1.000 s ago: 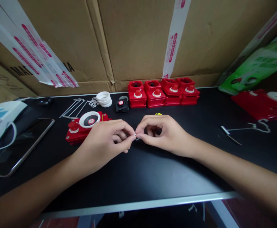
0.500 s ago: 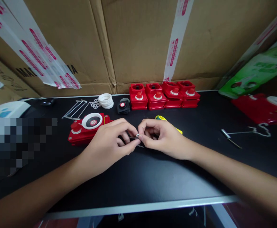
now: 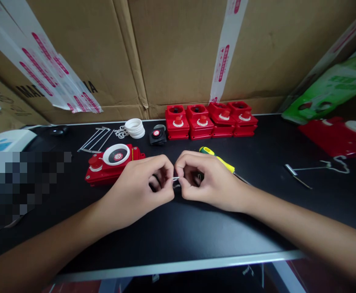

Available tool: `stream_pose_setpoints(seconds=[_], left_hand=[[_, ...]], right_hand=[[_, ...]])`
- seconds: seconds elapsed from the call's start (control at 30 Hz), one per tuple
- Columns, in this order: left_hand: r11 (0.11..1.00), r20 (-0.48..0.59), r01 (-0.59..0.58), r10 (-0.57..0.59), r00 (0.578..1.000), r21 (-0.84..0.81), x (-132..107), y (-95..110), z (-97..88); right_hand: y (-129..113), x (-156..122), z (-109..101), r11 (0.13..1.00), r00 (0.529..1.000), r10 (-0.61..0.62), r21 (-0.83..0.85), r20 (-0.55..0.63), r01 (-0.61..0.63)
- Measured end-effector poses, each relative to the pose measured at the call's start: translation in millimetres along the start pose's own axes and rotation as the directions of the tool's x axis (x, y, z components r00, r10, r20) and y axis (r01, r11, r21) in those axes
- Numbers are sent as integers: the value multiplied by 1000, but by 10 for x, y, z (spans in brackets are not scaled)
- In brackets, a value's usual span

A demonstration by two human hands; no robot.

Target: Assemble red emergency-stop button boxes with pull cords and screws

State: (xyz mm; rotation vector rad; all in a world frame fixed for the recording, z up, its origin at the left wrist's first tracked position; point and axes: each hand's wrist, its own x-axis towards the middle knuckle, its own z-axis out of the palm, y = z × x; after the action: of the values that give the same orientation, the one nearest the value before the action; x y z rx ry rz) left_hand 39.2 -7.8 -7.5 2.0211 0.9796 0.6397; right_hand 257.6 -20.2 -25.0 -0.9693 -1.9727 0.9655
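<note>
A short stretch of thin white cord (image 3: 175,178) runs between my two hands over the black table. My left hand (image 3: 149,183) pinches one side of it between thumb and forefinger. On the other side my right hand (image 3: 200,177) is closed in a similar pinch, with a bit of the cord showing inside its curled fingers. Whatever else the fingers may hold is hidden. Just behind my left hand sits a red box (image 3: 105,176) with a red knob and a white ring. A yellow and green screwdriver (image 3: 223,162) lies beyond my right hand.
Several red boxes (image 3: 200,132) stand in a row at the back. Left of them are a black part (image 3: 157,135), stacked white rings (image 3: 135,128) and metal rods (image 3: 94,139). A small metal hammer with cord (image 3: 291,170) and another red box (image 3: 333,136) lie at right.
My fingertips have drawn slightly apart, and the cord now spans the gap between them. Both hands have curled tighter. The screwdriver shows more fully.
</note>
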Motion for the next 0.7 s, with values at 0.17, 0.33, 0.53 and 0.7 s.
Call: stream_pose_setpoints(seconds=[0.17, 0.33, 0.53, 0.7], left_hand=[[998, 31, 53, -53, 998, -23, 12, -34, -4], [998, 42, 59, -59, 997, -8, 34, -60, 5], [998, 27, 54, -54, 998, 21, 42, -76, 24], [993, 18, 110, -110, 994, -40, 42, -40, -6]], right_hand=[[4, 8, 8, 996, 997, 21, 90, -80, -14], [83, 26, -23, 995, 992, 31, 96, -119, -19], [46, 10, -100, 938, 980, -197, -295, -26, 181], [11, 8, -122, 991, 999, 28, -129, 23, -25]])
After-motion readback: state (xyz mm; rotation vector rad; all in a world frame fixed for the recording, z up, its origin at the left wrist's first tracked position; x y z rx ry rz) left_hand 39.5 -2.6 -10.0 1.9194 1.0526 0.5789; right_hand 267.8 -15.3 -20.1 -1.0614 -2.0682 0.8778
